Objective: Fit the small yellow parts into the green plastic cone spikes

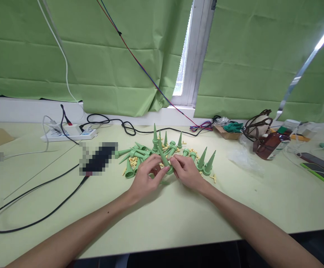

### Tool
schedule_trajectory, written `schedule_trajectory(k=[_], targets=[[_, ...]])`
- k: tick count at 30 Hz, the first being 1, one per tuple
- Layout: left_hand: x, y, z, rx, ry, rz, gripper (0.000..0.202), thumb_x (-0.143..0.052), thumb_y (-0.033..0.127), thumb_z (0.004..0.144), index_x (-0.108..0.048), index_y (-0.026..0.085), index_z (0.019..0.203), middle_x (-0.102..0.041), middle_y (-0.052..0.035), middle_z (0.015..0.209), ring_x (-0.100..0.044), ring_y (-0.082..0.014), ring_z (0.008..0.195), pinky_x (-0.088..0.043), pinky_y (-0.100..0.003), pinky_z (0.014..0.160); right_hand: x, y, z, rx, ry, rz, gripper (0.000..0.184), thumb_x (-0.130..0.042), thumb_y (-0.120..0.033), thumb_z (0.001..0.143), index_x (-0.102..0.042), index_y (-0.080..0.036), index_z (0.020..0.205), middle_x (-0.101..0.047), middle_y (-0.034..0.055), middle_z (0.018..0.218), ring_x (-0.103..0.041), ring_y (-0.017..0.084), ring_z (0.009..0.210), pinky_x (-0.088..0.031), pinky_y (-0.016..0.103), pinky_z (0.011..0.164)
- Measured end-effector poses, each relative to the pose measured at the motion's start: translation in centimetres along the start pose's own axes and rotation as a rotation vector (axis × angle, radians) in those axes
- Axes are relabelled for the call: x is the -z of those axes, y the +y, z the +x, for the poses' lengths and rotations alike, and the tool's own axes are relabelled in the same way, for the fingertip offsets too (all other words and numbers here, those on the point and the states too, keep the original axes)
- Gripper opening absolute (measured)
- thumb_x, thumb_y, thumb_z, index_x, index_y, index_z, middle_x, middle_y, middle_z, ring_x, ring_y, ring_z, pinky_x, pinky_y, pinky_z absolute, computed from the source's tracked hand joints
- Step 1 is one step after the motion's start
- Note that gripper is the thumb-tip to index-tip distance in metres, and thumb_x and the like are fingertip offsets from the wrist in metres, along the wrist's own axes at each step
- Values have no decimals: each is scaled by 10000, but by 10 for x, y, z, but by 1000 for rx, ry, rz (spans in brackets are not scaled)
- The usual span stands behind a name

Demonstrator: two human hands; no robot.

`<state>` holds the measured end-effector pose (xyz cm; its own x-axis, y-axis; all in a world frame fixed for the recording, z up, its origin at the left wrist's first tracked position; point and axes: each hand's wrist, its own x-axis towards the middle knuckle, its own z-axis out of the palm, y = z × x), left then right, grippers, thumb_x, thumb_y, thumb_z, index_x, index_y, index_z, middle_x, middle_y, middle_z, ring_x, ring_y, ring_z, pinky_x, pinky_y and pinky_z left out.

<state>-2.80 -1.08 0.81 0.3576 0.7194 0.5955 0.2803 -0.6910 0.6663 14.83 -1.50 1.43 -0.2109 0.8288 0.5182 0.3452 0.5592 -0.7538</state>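
Green pointed spike held between two hands: the left hand's grip is narrow around it, the right hand pinches near its base, before more spikes and yellow pieces on a pale surface

up tilted the slender green spike, tip leaning left, amid jumbled green cones and yellow pieces!

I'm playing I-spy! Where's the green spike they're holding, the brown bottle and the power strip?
Held green spike (164,159), head view: its cone.
Brown bottle (270,144), head view: its side.
Power strip (66,137), head view: its casing.
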Motion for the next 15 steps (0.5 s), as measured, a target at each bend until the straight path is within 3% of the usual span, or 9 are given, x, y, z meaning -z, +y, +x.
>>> schedule_trajectory(k=[7, 15], targets=[[-1, 0, 0, -132, 52, 147, 126, -580, 197, 913, -603, 169, 793, -548, -30, 868, -474, -81, 602, -375, -195, 451, 0, 1, 2, 3, 29, -34, 488, -416, -392, 991, -339, -205, 547, -344, -51, 470, -331, 94, 461, -256, 267, 505], [-1, 1, 1, -223, 28, 201, 117, -562, 171, 923, -633, 184, 830, -576, -39, 907, -518, -79, 608, -373, -172, 421, -2, 4, 1, 0, 47, -68, 476, -397, -369, 984, -304, -198, 549, -311, -49, 484, -265, 90, 472, -233, 265, 491]])
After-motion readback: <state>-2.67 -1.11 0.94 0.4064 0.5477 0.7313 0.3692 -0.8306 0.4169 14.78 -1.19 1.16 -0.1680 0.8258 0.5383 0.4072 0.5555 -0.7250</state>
